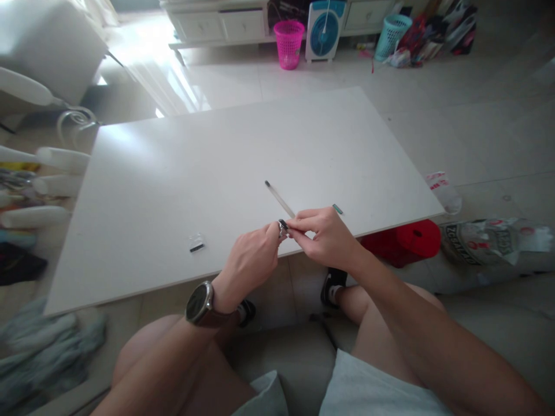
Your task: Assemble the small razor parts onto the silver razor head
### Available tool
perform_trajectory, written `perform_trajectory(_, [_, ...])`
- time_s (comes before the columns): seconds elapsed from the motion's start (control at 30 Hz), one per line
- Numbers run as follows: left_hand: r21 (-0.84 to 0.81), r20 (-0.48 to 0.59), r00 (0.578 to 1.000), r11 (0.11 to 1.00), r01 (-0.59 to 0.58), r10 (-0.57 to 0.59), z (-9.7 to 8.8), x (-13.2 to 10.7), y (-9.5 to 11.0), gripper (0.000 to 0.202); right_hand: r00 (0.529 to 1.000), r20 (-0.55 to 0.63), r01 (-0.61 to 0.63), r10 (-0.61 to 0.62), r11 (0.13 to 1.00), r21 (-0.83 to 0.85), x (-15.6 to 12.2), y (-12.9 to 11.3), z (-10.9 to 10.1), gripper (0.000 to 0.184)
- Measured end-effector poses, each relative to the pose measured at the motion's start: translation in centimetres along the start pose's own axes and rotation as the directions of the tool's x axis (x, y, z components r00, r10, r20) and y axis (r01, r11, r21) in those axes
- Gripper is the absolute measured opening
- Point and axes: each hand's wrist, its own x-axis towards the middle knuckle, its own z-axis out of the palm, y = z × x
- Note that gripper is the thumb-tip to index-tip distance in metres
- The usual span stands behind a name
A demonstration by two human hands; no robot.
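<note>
My left hand (254,251), with a watch (199,303) on its wrist, is closed with thumb and forefinger pinching a small dark and silver piece (283,226). My right hand (323,231) meets it there, its fingertips pinched against the piece's right side; what lies between them is mostly hidden. Just beyond, a thin pale stick (280,198) with a dark tip slants over the white table (208,173) and passes out of sight at my right fingers. A small dark green strip (337,208) lies beyond my right hand. Left of my hands is a clear packet (196,242) with a black strip.
Below the table's right edge are a red roll (418,240) and a printed plastic bag (481,241). White chair parts (65,159) stand at the left. Across the floor are a pink basket (289,45), a blue fan (325,32) and a turquoise basket (392,36).
</note>
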Motion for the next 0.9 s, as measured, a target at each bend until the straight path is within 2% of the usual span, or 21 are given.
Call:
perform_trajectory(0.1, [-0.001,0.009,1.0,1.0,0.0,0.0,-0.1,0.0,0.0,0.017,0.999,-0.011,-0.033,0.034,0.999,0.029,0.1,-0.1,-0.2,0.024])
perform_trajectory(0.23, [-0.054,0.006,0.998,0.997,-0.057,0.057,-0.5,0.1,-0.2,0.015,0.995,0.009,-0.098,0.098,0.979,0.178,0.1,0.0,-0.6,0.023])
perform_trajectory(0.37, [-0.119,-0.038,0.995,0.988,-0.096,0.092,-0.7,0.0,-0.4,0.014,0.978,0.052,-0.202,0.2,0.875,0.439,0.2,0.2,-0.7,0.018])
perform_trajectory(0.43, [-0.141,-0.064,0.993,0.984,-0.107,0.099,-0.7,-0.1,-0.5,0.017,0.971,0.062,-0.23,0.231,0.831,0.506,0.2,0.2,-0.6,0.016])
perform_trajectory(0.73, [-0.224,-0.119,0.983,0.961,-0.161,0.137,0.3,-0.2,-0.7,0.022,0.968,0.097,-0.248,0.231,0.824,0.509,0.3,0.4,-0.5,0.015])
perform_trajectory(0.9, [-0.237,-0.094,0.983,0.955,-0.176,0.158,0.8,0.1,-0.8,0.023,0.964,0.141,-0.267,0.227,0.832,0.487,0.2,1.0,-0.5,0.018])
